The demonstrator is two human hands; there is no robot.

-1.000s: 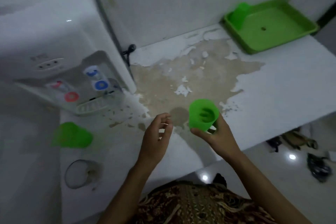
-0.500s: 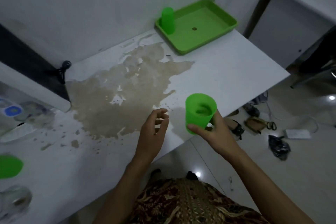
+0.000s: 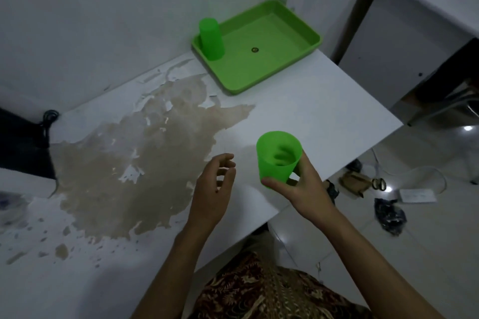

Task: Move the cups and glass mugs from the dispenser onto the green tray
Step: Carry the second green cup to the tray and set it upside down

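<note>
Low in the middle: right hand [image 3: 300,186] grips green cup [image 3: 277,156], mouth up, ready to carry | left hand [image 3: 213,189] open, empty | green tray [image 3: 272,70] upper middle, one cup [image 3: 210,39] upside down there.

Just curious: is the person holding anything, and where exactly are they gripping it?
The right hand holds an upright green cup near its base. The left hand is empty.

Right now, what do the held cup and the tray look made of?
Green cup in the right hand: likely thin translucent plastic, since fingers show through its wall. Green tray: apparently opaque moulded plastic with a faintly glossy, rounded rim.
</note>
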